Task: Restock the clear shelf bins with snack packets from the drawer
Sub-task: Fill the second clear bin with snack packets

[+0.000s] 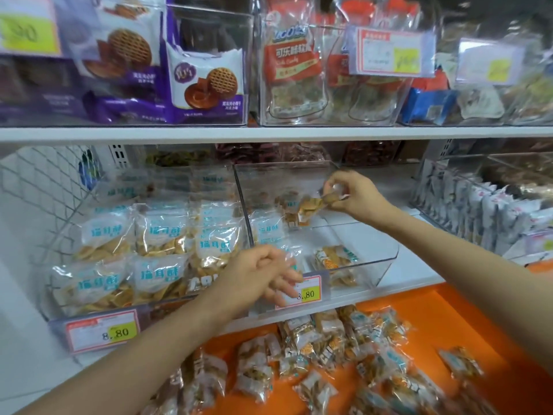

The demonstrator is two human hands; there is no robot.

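Observation:
My right hand pinches a clear snack packet of golden crisps by its end, over the back of a clear shelf bin. A few packets lie in that bin, one near its front wall. My left hand hovers at the bin's front left corner, fingers loosely curled; a clear wrapper edge shows by its fingers, and I cannot tell whether it holds it. Below, the open orange drawer holds several loose snack packets. The bin to the left is full of the same kind of packets.
Price tags reading 8.80 hang on both bin fronts. A bin of white packets stands on the right. The upper shelf carries bins of purple biscuit packs and red candy bags.

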